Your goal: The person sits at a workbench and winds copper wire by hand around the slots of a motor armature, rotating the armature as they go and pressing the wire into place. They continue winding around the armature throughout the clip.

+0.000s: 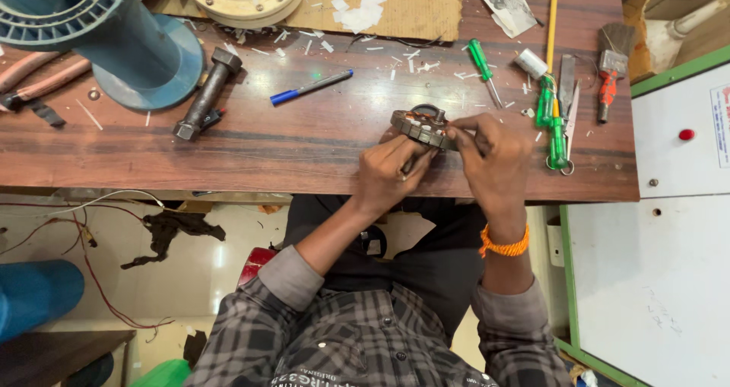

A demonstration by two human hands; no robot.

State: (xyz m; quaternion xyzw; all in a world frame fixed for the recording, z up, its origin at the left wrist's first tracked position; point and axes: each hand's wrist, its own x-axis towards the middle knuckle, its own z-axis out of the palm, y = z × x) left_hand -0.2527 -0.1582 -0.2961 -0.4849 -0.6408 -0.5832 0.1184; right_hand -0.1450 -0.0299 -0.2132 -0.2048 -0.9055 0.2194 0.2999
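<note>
Wooden worktop point(304, 147) carries, from the left, a blue spool point(114, 37), a heavy bolt point(207, 92) and a blue pen point(310, 87). Near the front edge we hold the stator point(420, 127), a round wound core. Our left hand point(391, 176) pinches a thin tool against its rim, grip closed; our right hand point(494, 155) clamps the core's right side. We judge steady support and small, controlled pushes serve best. Green screwdrivers point(549, 113) lie right.
</note>
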